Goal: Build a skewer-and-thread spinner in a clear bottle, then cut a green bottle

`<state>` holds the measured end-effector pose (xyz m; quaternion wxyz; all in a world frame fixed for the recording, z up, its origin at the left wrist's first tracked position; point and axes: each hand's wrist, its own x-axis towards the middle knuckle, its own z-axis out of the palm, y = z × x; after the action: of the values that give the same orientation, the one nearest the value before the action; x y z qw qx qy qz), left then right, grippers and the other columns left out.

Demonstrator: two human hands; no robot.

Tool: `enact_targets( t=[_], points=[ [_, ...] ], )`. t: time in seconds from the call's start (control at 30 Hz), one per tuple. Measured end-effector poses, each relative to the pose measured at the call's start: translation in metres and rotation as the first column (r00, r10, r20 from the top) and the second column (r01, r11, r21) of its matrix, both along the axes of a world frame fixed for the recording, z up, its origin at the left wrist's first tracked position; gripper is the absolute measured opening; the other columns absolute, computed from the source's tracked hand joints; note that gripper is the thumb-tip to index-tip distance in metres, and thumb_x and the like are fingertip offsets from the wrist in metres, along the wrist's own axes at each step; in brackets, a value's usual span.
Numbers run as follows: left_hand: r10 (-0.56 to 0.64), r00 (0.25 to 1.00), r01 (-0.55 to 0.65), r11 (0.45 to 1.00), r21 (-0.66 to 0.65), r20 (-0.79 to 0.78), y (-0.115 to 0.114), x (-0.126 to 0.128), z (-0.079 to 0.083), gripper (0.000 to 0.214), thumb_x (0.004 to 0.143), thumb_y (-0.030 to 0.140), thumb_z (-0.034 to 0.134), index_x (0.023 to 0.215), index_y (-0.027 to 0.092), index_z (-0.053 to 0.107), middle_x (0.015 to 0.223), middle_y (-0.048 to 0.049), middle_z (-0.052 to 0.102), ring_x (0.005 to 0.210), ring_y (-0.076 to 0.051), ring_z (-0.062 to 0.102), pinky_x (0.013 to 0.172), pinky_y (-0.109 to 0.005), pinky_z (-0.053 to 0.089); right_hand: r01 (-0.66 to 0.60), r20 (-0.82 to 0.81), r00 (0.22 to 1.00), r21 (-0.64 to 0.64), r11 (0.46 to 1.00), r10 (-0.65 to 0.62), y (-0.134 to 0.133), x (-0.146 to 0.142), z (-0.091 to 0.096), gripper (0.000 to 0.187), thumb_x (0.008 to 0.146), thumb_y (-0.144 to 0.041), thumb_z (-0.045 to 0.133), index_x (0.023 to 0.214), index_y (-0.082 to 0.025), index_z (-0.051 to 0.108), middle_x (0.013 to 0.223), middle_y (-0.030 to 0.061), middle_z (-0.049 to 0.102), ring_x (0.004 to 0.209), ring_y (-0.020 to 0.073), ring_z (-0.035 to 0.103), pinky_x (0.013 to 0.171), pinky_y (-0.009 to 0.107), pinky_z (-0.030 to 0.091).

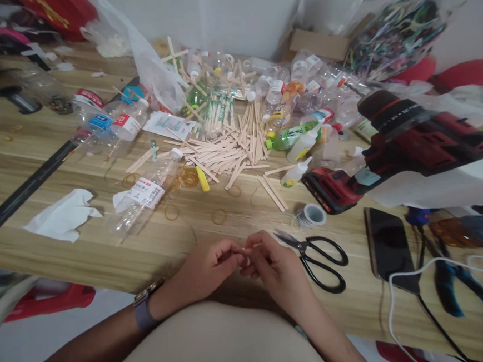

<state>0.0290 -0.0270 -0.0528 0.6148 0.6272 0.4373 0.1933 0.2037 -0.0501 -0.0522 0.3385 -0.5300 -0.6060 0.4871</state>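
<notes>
My left hand (pixel 207 270) and my right hand (pixel 274 267) meet at the near edge of the wooden table (pixel 93 258), fingertips pinched together around something small and pale that I cannot make out. A watch sits on my left wrist. Black-handled scissors (pixel 319 257) lie just right of my right hand. A roll of thin wire or tape (pixel 312 214) rests beyond them. Several rubber bands (pixel 189 177) lie scattered ahead of my hands.
A heap of wooden craft sticks (pixel 227 149) fills the table's middle, with several empty plastic bottles (pixel 140 195) around it. A red power drill (pixel 398 146) stands at right beside a phone (pixel 389 245) on a white cable. Crumpled tissue (pixel 65 214) lies at left.
</notes>
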Motion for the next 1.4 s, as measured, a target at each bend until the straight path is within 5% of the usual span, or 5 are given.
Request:
enact_targets(
  t=[0.4, 0.67, 0.9, 1.03, 1.4],
  points=[
    [0.113, 0.994, -0.113, 0.993, -0.024, -0.011, -0.001, -0.003, 0.0, 0.025, 0.088, 0.035, 0.049, 0.077, 0.017, 0.062, 0.07, 0.0001, 0.062, 0.067, -0.014, 0.053, 0.064, -0.025, 0.039, 0.01, 0.028, 1.0, 0.044, 0.999, -0.011, -0.003, -0.003, 0.002, 0.012, 0.09, -0.029, 0.054, 0.096, -0.022, 0.06, 0.068, -0.0001, 0.072, 0.061, 0.0159, 0.07, 0.055, 0.024, 0.053],
    [0.091, 0.984, -0.06, 0.978, 0.197, -0.152, -0.002, -0.004, 0.0, 0.022, 0.091, 0.032, 0.048, 0.085, 0.018, 0.063, 0.069, 0.002, 0.06, 0.065, -0.014, 0.052, 0.062, -0.026, 0.036, -0.001, 0.23, 0.972, 0.178, 0.984, -0.041, -0.003, -0.004, 0.0, 0.012, 0.087, -0.017, 0.054, 0.081, -0.021, 0.063, 0.062, -0.0025, 0.065, 0.052, 0.0129, 0.061, 0.048, 0.022, 0.046],
    [0.125, 0.99, -0.127, 0.992, -0.022, -0.061, 0.009, -0.001, -0.002, 0.021, 0.085, 0.035, 0.054, 0.072, 0.019, 0.058, 0.064, 0.0039, 0.053, 0.061, -0.013, 0.046, 0.058, -0.025, 0.034, -0.142, 0.431, 0.875, 0.663, 0.735, -0.22, -0.001, 0.0, -0.005, 0.014, 0.085, -0.011, 0.055, 0.083, -0.022, 0.064, 0.114, 0.0128, 0.065, 0.082, 0.02, 0.064, 0.066, 0.033, 0.055],
    [0.058, 0.997, -0.06, 0.997, -0.039, -0.05, 0.012, -0.003, -0.001, 0.022, 0.085, 0.037, 0.055, 0.075, 0.018, 0.063, 0.067, 0.0024, 0.059, 0.063, -0.014, 0.049, 0.059, -0.025, 0.035, -0.277, 0.449, 0.882, 0.74, 0.613, -0.144, 0.001, 0.001, -0.003, 0.017, 0.086, -0.006, 0.056, 0.086, -0.022, 0.061, 0.103, 0.0075, 0.072, 0.091, 0.023, 0.062, 0.08, 0.039, 0.052],
    [0.017, 0.966, 0.121, 0.849, 0.514, -0.256, 0.007, -0.004, -0.001, 0.021, 0.093, 0.027, 0.046, 0.09, 0.022, 0.067, 0.081, -0.0044, 0.07, 0.075, -0.019, 0.06, 0.068, -0.029, 0.039, 0.076, 0.141, 0.977, 0.47, 0.879, -0.16, 0.006, -0.003, 0.0, 0.018, 0.079, -0.006, 0.058, 0.075, -0.024, 0.057, 0.079, 0.0007, 0.067, 0.076, 0.0182, 0.063, 0.068, 0.031, 0.049]
  ],
)
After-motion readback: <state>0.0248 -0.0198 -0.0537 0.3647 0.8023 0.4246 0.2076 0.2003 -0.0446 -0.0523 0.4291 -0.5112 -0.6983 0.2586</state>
